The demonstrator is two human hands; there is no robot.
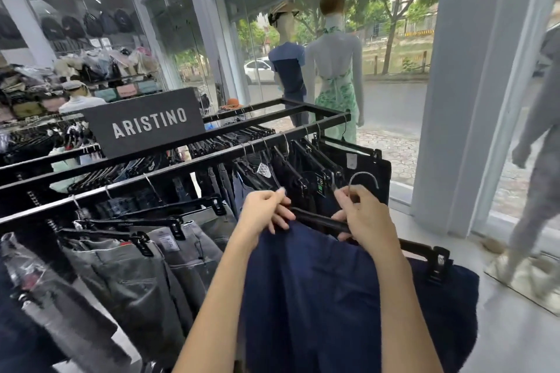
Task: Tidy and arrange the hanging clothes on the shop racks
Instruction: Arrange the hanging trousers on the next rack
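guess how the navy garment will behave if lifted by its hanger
Probably floppy: the navy garment drapes in folds below the hanger. Likely weighty: the cloth looks thick. It may slip at the left hand, where nothing visibly clamps it.

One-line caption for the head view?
Left hand and right hand grip a black plastic clip hanger carrying a navy garment before a black metal rack.

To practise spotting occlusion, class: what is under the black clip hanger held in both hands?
A navy garment hangs under the black clip hanger, with one clip visible at its right end. The left hand covers the hanger's left end, so a clip there cannot be seen.
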